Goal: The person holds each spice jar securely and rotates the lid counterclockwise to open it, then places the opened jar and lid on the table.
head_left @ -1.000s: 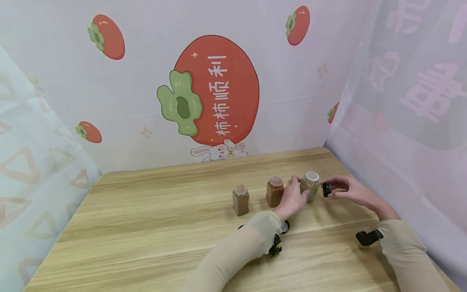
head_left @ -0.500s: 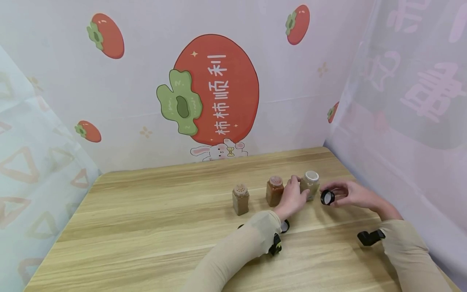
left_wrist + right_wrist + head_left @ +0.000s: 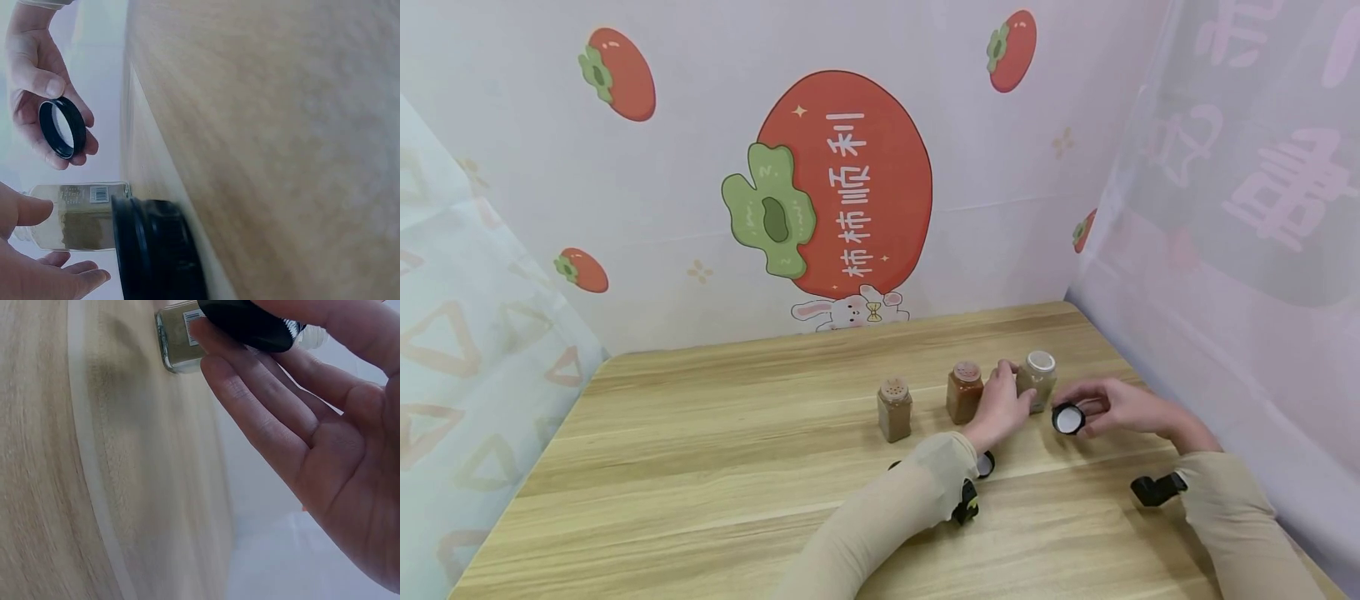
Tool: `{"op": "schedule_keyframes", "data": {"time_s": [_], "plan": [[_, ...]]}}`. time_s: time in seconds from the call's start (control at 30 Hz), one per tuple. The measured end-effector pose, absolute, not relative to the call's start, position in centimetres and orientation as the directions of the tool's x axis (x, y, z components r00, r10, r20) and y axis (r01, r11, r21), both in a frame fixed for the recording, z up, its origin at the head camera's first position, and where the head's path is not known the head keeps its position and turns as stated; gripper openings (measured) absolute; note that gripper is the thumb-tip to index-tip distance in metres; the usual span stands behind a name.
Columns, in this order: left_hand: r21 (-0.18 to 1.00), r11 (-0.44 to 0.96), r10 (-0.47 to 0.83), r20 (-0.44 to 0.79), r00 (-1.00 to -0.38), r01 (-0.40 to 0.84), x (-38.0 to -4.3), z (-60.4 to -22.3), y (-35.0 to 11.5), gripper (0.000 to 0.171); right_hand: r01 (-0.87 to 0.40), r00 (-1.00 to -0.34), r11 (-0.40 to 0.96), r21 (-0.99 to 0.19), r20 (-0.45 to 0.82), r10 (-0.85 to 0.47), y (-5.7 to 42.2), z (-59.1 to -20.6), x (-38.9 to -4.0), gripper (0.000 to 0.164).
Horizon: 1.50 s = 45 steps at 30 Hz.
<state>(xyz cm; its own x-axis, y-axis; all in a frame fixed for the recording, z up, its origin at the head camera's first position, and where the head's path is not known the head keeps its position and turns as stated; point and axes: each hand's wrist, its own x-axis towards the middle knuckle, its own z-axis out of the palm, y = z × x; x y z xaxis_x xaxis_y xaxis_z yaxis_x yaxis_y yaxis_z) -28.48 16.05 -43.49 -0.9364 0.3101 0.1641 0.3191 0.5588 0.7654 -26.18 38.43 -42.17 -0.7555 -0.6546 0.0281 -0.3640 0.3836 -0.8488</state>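
Observation:
At the right of the table, my left hand (image 3: pixel 1000 410) holds a clear glass spice jar (image 3: pixel 1039 385) with thumb and fingers on either side. The jar stands upright without a black lid, its top pale, with greenish-brown powder inside and a barcode label (image 3: pixel 99 194). Just right of it, my right hand (image 3: pixel 1123 408) pinches a black screw lid (image 3: pixel 1067 419) above the table. The lid's white inner face points toward the head camera, and it is apart from the jar. In the right wrist view, the lid (image 3: pixel 247 325) partly covers the jar (image 3: pixel 181 337).
Left of my left hand stand a shaker jar of reddish spice (image 3: pixel 965 395) and one of brown spice (image 3: pixel 895 412), both with perforated tops. A black lid (image 3: pixel 986 465) lies by the left sleeve (image 3: pixel 887 508), which mostly hides another dark rim (image 3: pixel 895 465). Printed cloth (image 3: pixel 700 167) encloses the table (image 3: pixel 700 450).
The right hand has turned the black lid from edge-on so its white inside faces the camera, and has lowered it slightly. My left hand stays on the jar.

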Motion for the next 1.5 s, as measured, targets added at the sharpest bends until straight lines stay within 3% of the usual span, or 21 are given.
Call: {"op": "schedule_keyframes", "data": {"time_s": [0.4,0.7,1.17,1.5], "plan": [[0.76,0.563,0.308,0.17,-0.936,0.323,-28.5,-43.5,16.1,0.037,-0.315,-0.724,0.387,-0.866,-0.044,-0.689,37.9,-43.0,-26.4,0.049],[0.767,0.557,0.308,0.166,-0.937,0.319,-28.4,-43.4,16.0,0.037,-0.387,-0.73,0.459,-0.8,-0.038,-0.682,37.5,-43.1,-26.3,0.049],[0.763,0.564,0.303,0.164,-0.939,0.315,-28.4,-43.4,16.1,0.039,-0.425,-0.691,0.452,-0.784,-0.042,-0.722,36.9,-43.4,-26.2,0.048],[0.759,0.564,0.307,0.173,-0.936,0.325,-28.4,-43.4,16.0,0.038,-0.413,-0.701,0.497,-0.764,-0.082,-0.708,36.5,-43.4,-26.3,0.051]]}}
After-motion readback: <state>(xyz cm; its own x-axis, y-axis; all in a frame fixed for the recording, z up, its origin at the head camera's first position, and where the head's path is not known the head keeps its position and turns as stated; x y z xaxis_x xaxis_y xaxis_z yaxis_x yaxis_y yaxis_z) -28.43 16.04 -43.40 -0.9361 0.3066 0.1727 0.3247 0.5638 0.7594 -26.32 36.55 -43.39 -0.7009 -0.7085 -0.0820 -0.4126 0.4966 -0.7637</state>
